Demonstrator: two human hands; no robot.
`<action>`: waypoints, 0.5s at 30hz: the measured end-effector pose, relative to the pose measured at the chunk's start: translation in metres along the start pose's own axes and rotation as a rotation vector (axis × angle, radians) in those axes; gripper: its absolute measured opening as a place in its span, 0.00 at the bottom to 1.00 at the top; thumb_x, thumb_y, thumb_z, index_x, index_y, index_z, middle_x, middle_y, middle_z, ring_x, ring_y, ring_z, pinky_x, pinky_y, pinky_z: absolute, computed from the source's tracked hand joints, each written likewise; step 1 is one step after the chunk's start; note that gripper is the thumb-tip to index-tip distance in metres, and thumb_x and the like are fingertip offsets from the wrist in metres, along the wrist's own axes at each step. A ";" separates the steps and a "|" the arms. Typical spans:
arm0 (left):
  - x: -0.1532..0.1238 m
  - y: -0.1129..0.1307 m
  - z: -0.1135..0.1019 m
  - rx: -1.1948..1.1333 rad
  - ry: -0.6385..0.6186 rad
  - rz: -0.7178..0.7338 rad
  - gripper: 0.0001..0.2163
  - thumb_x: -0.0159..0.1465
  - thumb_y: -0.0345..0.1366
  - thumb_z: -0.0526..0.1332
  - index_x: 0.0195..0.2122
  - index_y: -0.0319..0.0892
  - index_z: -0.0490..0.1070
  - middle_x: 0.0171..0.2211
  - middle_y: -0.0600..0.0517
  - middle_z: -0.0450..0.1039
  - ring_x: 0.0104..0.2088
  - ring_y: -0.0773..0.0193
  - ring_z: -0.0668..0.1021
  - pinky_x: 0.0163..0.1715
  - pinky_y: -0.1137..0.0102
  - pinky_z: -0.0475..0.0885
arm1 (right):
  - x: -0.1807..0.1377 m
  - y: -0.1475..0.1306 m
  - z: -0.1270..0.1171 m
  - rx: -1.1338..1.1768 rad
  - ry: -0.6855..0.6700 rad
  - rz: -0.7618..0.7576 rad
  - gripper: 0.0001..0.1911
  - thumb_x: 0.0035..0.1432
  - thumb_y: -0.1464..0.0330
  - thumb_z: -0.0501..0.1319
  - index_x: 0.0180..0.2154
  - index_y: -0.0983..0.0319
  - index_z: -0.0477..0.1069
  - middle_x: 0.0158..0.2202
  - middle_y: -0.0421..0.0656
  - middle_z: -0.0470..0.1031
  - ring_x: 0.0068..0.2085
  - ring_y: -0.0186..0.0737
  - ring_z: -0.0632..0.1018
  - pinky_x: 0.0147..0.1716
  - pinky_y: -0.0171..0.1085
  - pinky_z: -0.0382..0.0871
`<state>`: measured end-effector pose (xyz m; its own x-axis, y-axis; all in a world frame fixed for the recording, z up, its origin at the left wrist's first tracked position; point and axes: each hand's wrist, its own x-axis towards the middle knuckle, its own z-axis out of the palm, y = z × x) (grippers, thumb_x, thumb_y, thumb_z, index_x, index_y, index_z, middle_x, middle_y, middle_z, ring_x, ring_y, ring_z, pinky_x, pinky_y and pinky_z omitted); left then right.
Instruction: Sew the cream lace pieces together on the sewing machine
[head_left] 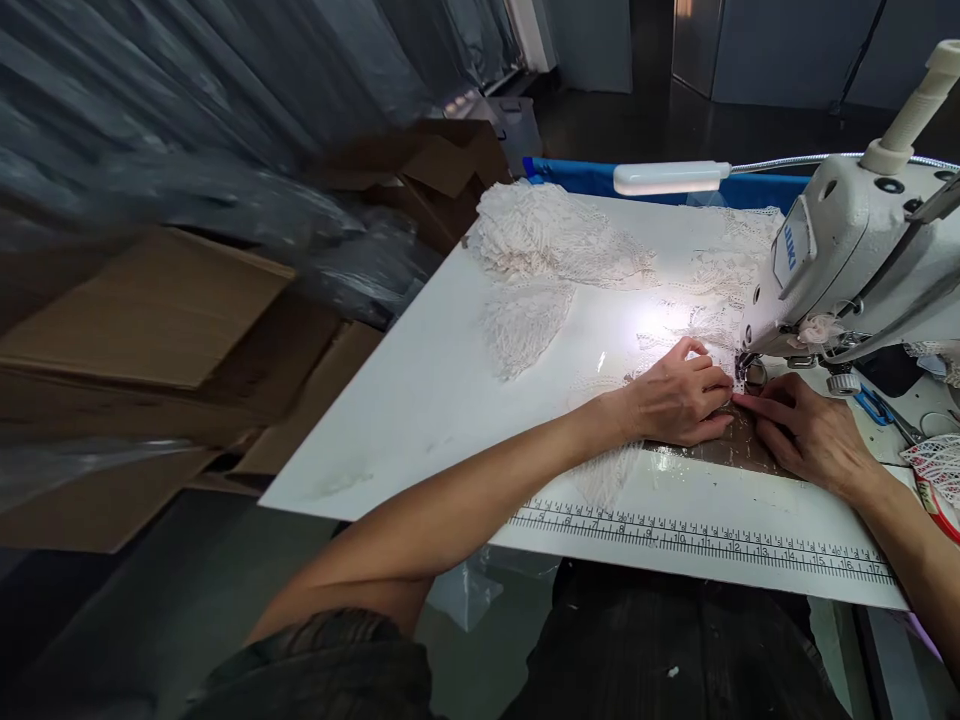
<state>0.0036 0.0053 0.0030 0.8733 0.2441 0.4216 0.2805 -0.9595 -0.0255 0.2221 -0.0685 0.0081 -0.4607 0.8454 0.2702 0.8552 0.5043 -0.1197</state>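
My left hand (679,397) lies just left of the sewing machine's presser foot (741,366), its fingers bent and closed on white lace (697,340). From the right, my right hand (814,430) reaches in with its index finger straight and its fingertips meeting the left hand's at the lace edge in front of the foot. The pinched bit of lace is mostly hidden by my fingers. Part of the lace hangs out below my left wrist onto the table. Above my right hand stands the white sewing machine head (832,240).
A heap of white lace (555,235) rests at the table's back left. A lamp (671,178) shines over the work. Blue-handled scissors (874,405) lie right of the machine. A printed ruler (705,540) runs along the front edge. Cardboard boxes (142,310) stand left.
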 end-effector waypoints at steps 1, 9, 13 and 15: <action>0.000 0.000 0.000 -0.002 0.002 0.000 0.15 0.70 0.40 0.51 0.36 0.41 0.76 0.42 0.49 0.78 0.35 0.62 0.76 0.50 0.56 0.65 | 0.000 -0.001 0.000 -0.013 -0.002 -0.007 0.19 0.67 0.63 0.50 0.52 0.53 0.76 0.41 0.47 0.73 0.31 0.38 0.74 0.25 0.35 0.66; -0.003 0.001 -0.002 -0.013 -0.001 -0.053 0.14 0.69 0.41 0.52 0.40 0.43 0.76 0.44 0.51 0.78 0.38 0.60 0.77 0.57 0.50 0.60 | 0.000 -0.005 -0.002 -0.111 -0.068 0.023 0.20 0.66 0.64 0.50 0.54 0.53 0.74 0.44 0.48 0.72 0.29 0.37 0.74 0.22 0.36 0.64; -0.005 -0.001 -0.003 -0.010 -0.014 -0.068 0.15 0.69 0.42 0.51 0.44 0.41 0.75 0.48 0.49 0.76 0.39 0.58 0.77 0.57 0.48 0.61 | 0.004 -0.009 -0.002 -0.186 -0.101 0.053 0.21 0.64 0.65 0.50 0.54 0.55 0.73 0.43 0.49 0.73 0.26 0.36 0.73 0.19 0.35 0.60; -0.005 -0.002 -0.004 -0.013 -0.049 -0.087 0.16 0.69 0.43 0.51 0.45 0.42 0.75 0.51 0.48 0.75 0.41 0.58 0.77 0.57 0.47 0.61 | 0.007 -0.011 -0.002 -0.218 -0.125 0.083 0.21 0.64 0.65 0.50 0.55 0.55 0.72 0.42 0.49 0.74 0.24 0.36 0.73 0.17 0.35 0.57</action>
<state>-0.0030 0.0058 0.0041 0.8644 0.3327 0.3770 0.3510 -0.9361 0.0213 0.2100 -0.0691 0.0135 -0.4011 0.9043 0.1465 0.9160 0.3940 0.0757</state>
